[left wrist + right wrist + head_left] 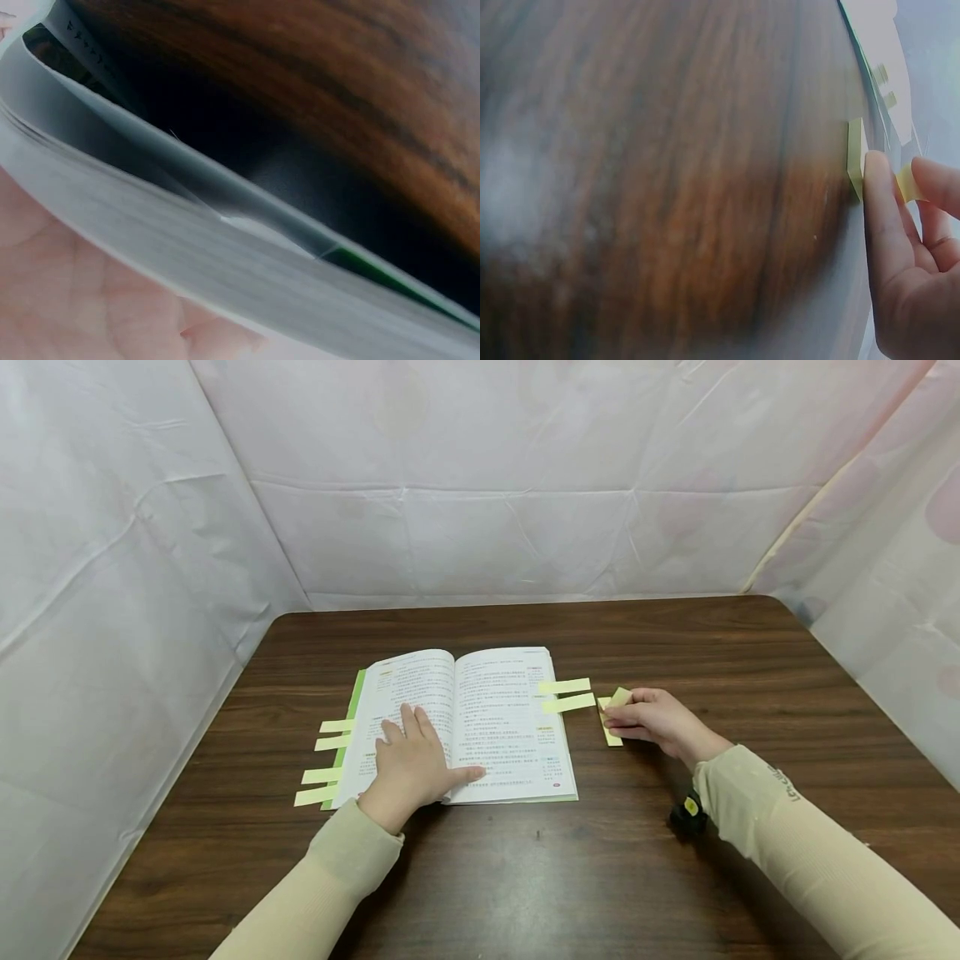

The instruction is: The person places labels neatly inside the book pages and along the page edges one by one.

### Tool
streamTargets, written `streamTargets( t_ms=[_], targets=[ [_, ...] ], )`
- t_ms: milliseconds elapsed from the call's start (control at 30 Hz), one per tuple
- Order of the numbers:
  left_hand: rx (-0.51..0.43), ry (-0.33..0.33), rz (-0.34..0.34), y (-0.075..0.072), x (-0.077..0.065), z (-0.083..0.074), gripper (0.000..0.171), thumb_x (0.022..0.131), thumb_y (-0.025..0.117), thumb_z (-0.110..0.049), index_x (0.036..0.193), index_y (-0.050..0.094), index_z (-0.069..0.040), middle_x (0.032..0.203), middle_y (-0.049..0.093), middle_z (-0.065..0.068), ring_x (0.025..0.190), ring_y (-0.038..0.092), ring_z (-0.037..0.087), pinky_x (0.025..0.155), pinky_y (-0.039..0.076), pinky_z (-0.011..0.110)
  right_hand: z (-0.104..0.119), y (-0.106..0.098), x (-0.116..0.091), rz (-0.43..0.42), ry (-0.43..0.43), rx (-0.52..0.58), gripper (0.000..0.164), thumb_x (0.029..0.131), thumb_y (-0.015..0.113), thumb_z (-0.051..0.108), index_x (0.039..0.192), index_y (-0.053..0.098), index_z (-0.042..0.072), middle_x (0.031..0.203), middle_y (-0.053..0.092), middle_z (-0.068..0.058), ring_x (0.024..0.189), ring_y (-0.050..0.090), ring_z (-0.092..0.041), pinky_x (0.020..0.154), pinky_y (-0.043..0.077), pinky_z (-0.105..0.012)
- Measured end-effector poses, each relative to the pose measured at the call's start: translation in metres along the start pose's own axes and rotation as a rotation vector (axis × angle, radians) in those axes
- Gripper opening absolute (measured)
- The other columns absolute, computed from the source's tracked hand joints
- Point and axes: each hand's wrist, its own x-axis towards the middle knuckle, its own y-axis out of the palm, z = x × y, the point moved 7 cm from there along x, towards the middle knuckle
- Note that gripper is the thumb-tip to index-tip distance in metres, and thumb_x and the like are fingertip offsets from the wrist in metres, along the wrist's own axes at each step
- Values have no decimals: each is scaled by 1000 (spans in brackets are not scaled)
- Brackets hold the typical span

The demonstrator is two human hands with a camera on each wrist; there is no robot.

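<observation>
An open book [495, 735] with printed pages lies on the table. My left hand [416, 767] rests across its lower middle, fingers spread and thumb out over the right page. In the left wrist view, the palm [90, 300] lies against the book's thick page edge [247, 259]. Right of the book, my right hand [663, 722] pinches a yellow sticky strip [619, 697] between thumb and fingers. Just beneath it is the pad of yellow sticky notes [612, 740]. In the right wrist view, the pinched strip [907, 185] looks bent, and a finger touches the pad [855, 157].
Two yellow strips [567, 702] stick out from the right page. Several more strips [322, 775] project past the book's left edge, beside its green cover [356, 689]. The dark wooden table [540, 877] is backed by white sheeting [465, 543].
</observation>
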Motion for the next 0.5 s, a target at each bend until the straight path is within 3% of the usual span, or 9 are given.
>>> streamTargets(
  t_ms=[500],
  targets=[
    [2, 1, -1, 0, 0, 0, 132, 74, 52, -87, 152, 15, 14, 159, 16, 35, 139, 27, 59, 108, 36, 63, -1, -2, -1, -3, -19, 30, 8, 97, 60, 6, 102, 56, 0, 88, 71, 3, 85, 71, -7, 79, 57, -23]
  ],
)
